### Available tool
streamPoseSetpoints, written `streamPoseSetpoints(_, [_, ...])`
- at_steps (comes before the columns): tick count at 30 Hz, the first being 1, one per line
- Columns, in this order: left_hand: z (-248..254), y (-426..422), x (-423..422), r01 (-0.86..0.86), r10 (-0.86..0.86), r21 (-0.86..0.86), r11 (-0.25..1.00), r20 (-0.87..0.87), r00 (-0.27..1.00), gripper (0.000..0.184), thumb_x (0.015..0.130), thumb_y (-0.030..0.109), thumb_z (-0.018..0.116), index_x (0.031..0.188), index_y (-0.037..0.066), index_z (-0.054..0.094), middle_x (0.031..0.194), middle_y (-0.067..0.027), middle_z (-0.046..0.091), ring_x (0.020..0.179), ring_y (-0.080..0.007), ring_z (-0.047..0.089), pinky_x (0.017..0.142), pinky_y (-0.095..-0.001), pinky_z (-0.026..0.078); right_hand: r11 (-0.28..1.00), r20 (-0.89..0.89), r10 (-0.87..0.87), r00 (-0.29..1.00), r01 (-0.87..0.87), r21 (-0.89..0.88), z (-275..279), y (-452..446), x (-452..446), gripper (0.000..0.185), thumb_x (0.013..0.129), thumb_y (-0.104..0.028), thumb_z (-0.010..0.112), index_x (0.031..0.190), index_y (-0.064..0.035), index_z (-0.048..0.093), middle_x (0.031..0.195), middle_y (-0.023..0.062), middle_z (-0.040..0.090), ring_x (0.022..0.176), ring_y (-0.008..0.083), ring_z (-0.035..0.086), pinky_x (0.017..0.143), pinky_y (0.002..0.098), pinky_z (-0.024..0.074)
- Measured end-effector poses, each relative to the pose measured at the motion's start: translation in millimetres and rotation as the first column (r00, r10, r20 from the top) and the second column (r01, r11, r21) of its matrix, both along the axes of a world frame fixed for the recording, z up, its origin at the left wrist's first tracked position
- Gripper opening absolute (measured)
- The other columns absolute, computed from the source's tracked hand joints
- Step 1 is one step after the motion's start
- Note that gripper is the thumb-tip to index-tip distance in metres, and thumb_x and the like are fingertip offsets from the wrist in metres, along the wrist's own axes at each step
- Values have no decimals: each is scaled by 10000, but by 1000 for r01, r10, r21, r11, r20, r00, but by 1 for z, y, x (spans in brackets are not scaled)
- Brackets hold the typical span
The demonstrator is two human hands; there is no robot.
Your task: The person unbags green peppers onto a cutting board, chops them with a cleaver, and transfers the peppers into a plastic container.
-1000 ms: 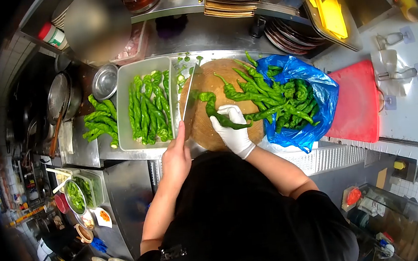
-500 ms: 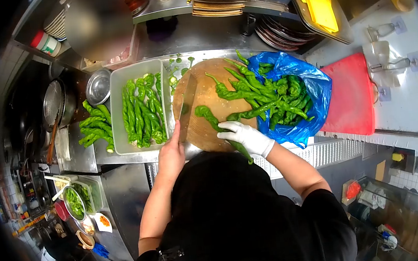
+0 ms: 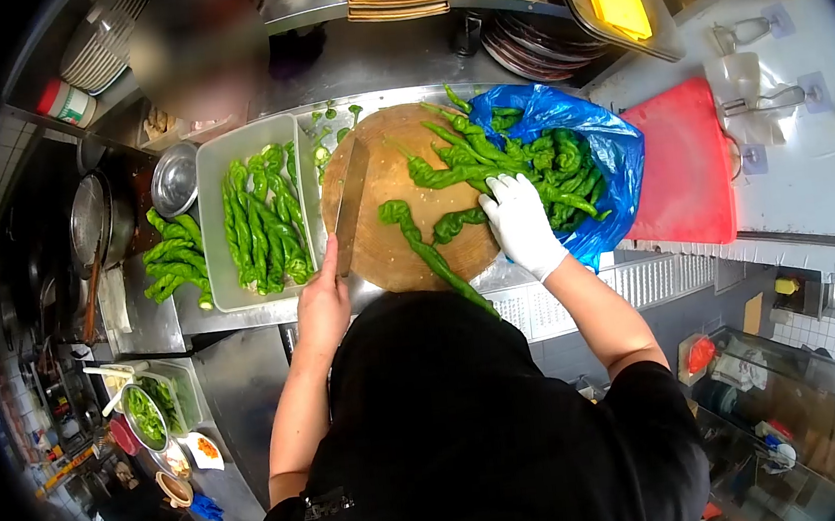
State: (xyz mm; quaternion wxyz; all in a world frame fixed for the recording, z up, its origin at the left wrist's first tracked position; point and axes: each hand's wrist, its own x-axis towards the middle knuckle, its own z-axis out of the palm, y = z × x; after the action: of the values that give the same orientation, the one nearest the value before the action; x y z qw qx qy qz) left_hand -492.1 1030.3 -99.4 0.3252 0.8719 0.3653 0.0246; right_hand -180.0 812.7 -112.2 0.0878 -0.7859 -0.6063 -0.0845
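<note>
We grip long steel knife (image 3: 352,191) in left hand (image 3: 322,307), likely angled clear of white-gloved right hand (image 3: 523,225) at long green peppers (image 3: 463,154); right grip unclear.

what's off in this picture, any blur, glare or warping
Head view: fisheye bending toward the edges, with black corners; a round blurred patch beside the white plates; glare on the blue bag and steel counter; the black shirt swallows detail; the knife and the peppers on the round board look fairly clear
</note>
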Motion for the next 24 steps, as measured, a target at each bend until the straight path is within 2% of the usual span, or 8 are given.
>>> streamPoseSetpoints(2, [0, -1, 1, -14, 14, -22, 1000, 7, 1000, 837, 935, -20, 611, 1696, 225, 364, 1014, -270, 723, 918, -462, 717, 847, -539, 573, 1000, -19, 16, 1000, -15, 18, -2, 1, 6, 242, 909, -123, 630, 1122, -25, 693, 1303, 241, 680, 1203, 396, 645, 1053, 517, 494])
streamPoseSetpoints(3, [0, -1, 0, -16, 17, -27, 1000, 24, 1000, 835, 935, -19, 611, 1696, 226, 366, 1015, -270, 723, 922, -463, 717, 851, -539, 573, 1000, -57, 15, 998, -14, 14, 7, 5, 8, 183, 924, -164, 667, 1057, -40, 685, 1140, 223, 730, 1069, 379, 693, 949, 493, 534])
streamPoseSetpoints(6, [0, -1, -1, -34, 36, -29, 999, 62, 997, 813, 962, -12, 612, 1695, 244, 373, 1015, -294, 715, 895, -471, 708, 848, -520, 563, 964, -173, -160, 972, 116, -237, 43, 11, -8, 210, 924, -219, 712, 1040, -46, 684, 966, 175, 734, 906, 364, 711, 824, 487, 553])
streamPoseSetpoints(10, [1, -3, 0, -64, 71, -75, 995, 101, 992, 802, 973, -9, 617, 1694, 252, 380, 979, -306, 703, 883, -474, 702, 848, -505, 556, 974, -168, -185, 968, 159, -161, 52, 16, -28, 350, 957, -263, 719, 1205, -18, 685, 894, 172, 714, 774, 359, 704, 699, 456, 576])
streamPoseSetpoints(11, [2, -4, 1, -77, 86, -95, 993, 100, 991, 803, 973, -10, 617, 1695, 249, 377, 969, -305, 701, 881, -474, 703, 842, -504, 557, 972, -181, -188, 965, 156, -174, 60, 22, -31, 478, 973, -240, 699, 1356, 37, 629, 904, 205, 708, 793, 374, 718, 703, 467, 588])
streamPoseSetpoints(15, [1, -8, -1, -103, 109, -60, 993, 108, 988, 814, 972, -13, 617, 1703, 235, 356, 928, -309, 693, 865, -479, 705, 815, -508, 555, 983, -451, -171, 876, 122, -136, 45, 54, -37, 565, 984, -135, 637, 1476, 116, 514, 1062, 298, 697, 944, 455, 711, 860, 520, 577])
streamPoseSetpoints(18, [4, -11, -1, -124, 121, 17, 992, 107, 987, 829, 970, -18, 615, 1711, 225, 334, 902, -316, 689, 842, -484, 702, 794, -517, 552, 998, -429, -58, 901, 42, -47, 28, 89, -41, 412, 942, -38, 585, 1326, 104, 636, 1021, 272, 714, 879, 415, 731, 797, 480, 601])
streamPoseSetpoints(24, [13, -13, -6, -103, 91, 140, 985, 92, 992, 831, 957, 6, 627, 1707, 220, 340, 976, -249, 712, 831, -443, 717, 746, -549, 582, 990, -303, 18, 953, -59, -130, 12, 134, -52, 258, 932, -25, 567, 1140, 50, 700, 943, 218, 720, 837, 384, 741, 766, 463, 616])
